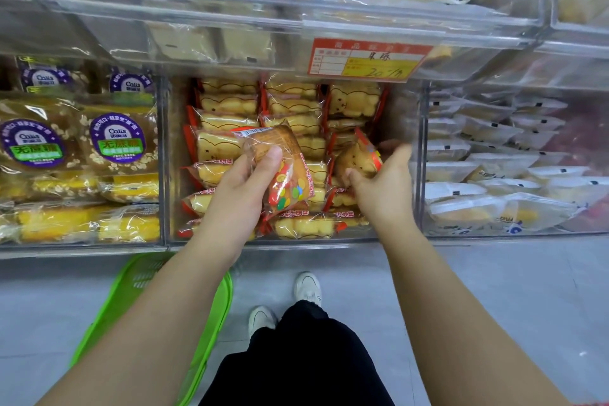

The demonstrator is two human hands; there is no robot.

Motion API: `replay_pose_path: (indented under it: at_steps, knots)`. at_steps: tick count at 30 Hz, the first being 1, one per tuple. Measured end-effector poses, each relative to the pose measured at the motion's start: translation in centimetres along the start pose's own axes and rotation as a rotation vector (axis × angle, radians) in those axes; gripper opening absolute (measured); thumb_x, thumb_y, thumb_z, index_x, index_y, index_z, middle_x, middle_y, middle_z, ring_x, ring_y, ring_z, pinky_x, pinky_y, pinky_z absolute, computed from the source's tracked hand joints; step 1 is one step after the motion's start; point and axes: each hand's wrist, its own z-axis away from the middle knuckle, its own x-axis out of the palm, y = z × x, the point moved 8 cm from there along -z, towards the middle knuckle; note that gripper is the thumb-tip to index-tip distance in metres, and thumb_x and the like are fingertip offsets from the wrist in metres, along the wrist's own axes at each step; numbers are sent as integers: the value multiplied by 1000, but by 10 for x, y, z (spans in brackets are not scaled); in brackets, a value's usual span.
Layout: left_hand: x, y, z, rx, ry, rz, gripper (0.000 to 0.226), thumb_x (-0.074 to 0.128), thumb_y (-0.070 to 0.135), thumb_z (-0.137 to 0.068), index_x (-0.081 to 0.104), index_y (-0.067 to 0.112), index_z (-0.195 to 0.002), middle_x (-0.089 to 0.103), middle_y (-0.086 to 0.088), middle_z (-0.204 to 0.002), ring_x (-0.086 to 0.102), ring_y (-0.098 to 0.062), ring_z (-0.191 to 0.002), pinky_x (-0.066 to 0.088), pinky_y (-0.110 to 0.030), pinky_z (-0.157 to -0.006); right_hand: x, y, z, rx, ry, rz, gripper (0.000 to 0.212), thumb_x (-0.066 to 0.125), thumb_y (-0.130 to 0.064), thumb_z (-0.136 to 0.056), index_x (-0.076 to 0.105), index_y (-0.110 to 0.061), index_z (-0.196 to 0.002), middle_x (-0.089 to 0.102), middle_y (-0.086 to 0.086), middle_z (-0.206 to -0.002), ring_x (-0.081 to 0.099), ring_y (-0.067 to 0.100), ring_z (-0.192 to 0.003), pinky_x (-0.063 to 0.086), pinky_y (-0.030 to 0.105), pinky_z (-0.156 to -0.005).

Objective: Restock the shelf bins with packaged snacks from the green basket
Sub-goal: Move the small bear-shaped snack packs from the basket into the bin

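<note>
Clear shelf bins (pixel 164 161) fill the upper frame. Left hand (pixel 245 181) grips a snack pack (pixel 283 171); right hand (pixel 379 181) pinches another pack (pixel 357 155) in the crowded middle bin.

**Lighting / image quality**

Bright, even overhead light, no hard shadows. Glare streaks on the clear acrylic front of the upper shelf bin (pixel 230 26) across the top of the frame, specular spots on the glossy plastic snack wrappers (pixel 227 122) mid-frame. Wide-angle bend: shelf edges bow toward the left and right edges. Top corners soft and smeared; centre sharp. Pale grey floor (pixel 494 300) at lower right evenly lit.
</note>
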Motion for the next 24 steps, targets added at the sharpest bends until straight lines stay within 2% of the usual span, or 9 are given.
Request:
replay_pose_path:
  at_steps: [3,5,8,10,12,15,18,21,24]
  knots:
    - [-3,10,-1,37,14,-44,36,49,79,-60,61,58,-86,70,23,-96,65,3,-92,47,-8,-68,-18,-35,-11,-200,101,115,40,73,-16,-72,45,-17,-100,58,-4,-80,58,21,-76,44,26,-60]
    - [-6,15,-3,39,37,-66,39,49,75,-63,61,51,-91,71,19,-97,66,1,-92,47,-4,-60,-16,-57,-16,-347,106,295,36,70,-17,-75,54,-16,-107,67,5,-91,61,25,-83,47,29,-64]
    - [-12,27,-6,122,84,-231,34,53,73,-72,60,47,-92,63,11,-113,61,-4,-100,48,-15,-79,5,-74,-24,-546,119,768,34,55,-17,-85,58,-22,-118,64,10,-109,52,30,-107,38,36,-81]
    - [-17,40,-8,222,163,-497,32,54,70,-72,56,47,-95,43,14,-125,48,2,-107,36,-18,-90,23,-72,-41,-510,-7,994,41,49,-12,-87,53,-27,-125,61,10,-118,44,31,-119,31,40,-95]
    - [-16,55,-5,350,233,-762,41,60,64,-72,57,41,-105,32,9,-129,42,-9,-116,34,-27,-94,40,-69,-56,-485,-138,1075,46,42,-7,-89,46,-24,-132,54,13,-129,39,34,-125,30,43,-101]
    - [4,63,-1,544,244,-1156,51,73,45,-70,57,28,-116,41,-13,-130,45,-34,-112,38,-45,-94,49,-69,-65,-500,-190,1039,47,34,0,-93,33,-10,-139,38,22,-138,40,39,-123,37,46,-98]
    - [27,46,-6,558,101,-1374,70,73,39,-72,40,36,-135,26,-13,-147,37,-36,-119,32,-47,-98,36,-74,-70,-506,-41,1163,29,41,-4,-93,52,-2,-120,56,22,-121,52,36,-113,44,40,-85]
    - [37,29,-6,584,-149,-1255,90,64,54,-76,5,50,-143,1,-4,-156,16,-32,-138,21,-49,-108,30,-71,-71,-387,-92,915,28,43,0,-91,55,-2,-117,60,21,-117,58,36,-109,48,40,-82]
    - [22,30,-6,446,-189,-705,84,52,57,-81,-8,53,-140,-5,13,-156,3,-9,-144,13,-36,-112,23,-61,-64,-257,-171,637,41,48,-2,-88,47,-8,-129,54,17,-127,53,32,-114,46,37,-92]
